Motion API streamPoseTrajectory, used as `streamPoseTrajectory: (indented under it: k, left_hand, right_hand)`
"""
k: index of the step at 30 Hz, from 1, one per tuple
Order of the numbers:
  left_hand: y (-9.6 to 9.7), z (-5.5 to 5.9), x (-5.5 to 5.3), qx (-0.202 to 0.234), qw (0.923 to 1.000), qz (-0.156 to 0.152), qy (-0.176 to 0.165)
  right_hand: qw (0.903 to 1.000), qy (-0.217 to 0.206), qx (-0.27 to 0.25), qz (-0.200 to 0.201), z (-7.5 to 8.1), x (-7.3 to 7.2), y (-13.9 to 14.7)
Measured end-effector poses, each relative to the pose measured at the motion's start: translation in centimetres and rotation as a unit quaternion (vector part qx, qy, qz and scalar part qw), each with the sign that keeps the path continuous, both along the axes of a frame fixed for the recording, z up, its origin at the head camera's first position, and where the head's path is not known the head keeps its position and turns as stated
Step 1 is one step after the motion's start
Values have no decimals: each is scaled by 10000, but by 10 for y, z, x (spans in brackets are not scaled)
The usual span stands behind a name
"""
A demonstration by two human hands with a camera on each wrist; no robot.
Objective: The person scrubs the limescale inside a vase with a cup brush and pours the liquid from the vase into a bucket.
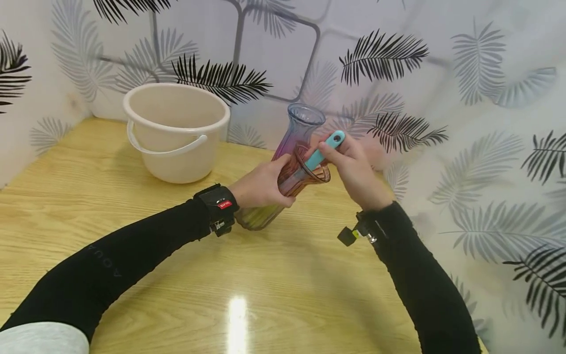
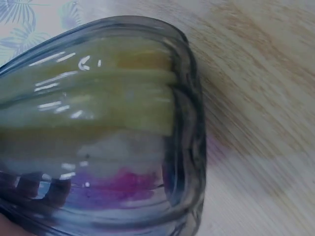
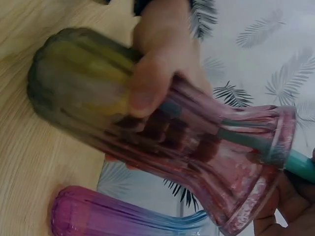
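Observation:
My left hand [image 1: 261, 186] grips a ribbed glass vase [image 1: 289, 184] around its middle. The vase leans with its mouth up to the right; its neck is pinkish and its base yellow-green. The base [image 2: 113, 108] fills much of the left wrist view, close over the wood. With my right hand [image 1: 355, 172] I pinch a turquoise handle [image 1: 325, 150] with a hole in its end, at the vase mouth. That handle [image 3: 300, 166] runs down into the neck; the tool's far end is unclear through the glass. A purple-and-blue glass vase [image 1: 295, 135] stands just behind.
A cream bucket [image 1: 177, 160] with its handle hanging down stands on the wooden table [image 1: 177, 275], to the left of the vases. A wall covering [image 1: 486, 196] with a leaf pattern borders the table at the back and right.

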State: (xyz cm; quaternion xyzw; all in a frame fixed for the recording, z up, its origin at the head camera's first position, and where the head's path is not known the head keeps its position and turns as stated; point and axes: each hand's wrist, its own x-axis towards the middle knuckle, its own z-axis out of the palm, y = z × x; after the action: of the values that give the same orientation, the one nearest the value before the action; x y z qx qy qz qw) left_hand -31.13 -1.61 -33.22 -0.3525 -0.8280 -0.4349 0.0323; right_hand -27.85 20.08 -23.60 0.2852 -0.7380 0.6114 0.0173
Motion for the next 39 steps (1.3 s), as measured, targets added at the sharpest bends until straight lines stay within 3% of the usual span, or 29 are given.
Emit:
streamPoseTrajectory:
  k: [3,6,10,14,18,24,31,35,39]
  left_hand:
    - [0,-1,0,79,10000,26,-41]
    - [0,-2,-1,52,9999,140,-28]
    - [0,0,-1,-89,9997,234,69]
    - [4,4,-1,-173,9991,218,307]
    - [2,5,0,-168,9989,144,420]
    - [-3,0,-1,-691,9943,413,693]
    - [1,2,-3,-990,9923,292,684]
    - [1,1,-4,-962,9920,364,737]
    - [-1,0,-5,-907,9924,386,740]
  right_hand:
    - [9995,-63,-278,-156,1,-2,-2]
    - [9941,-219,-996,-359,7,-8,4]
    - [9746,-250,-2154,-551,24,-14,21]
    - [9603,-228,-2692,-697,39,-14,36]
    - [9634,-400,-2564,-671,36,-11,35]
    - [9795,-552,-1864,-521,8,-5,17]
    - [9921,-619,-1049,-284,-17,-1,-1]
    - [9905,-527,-1242,-250,-16,1,1]
    - [9836,-174,-1765,-319,-2,7,15]
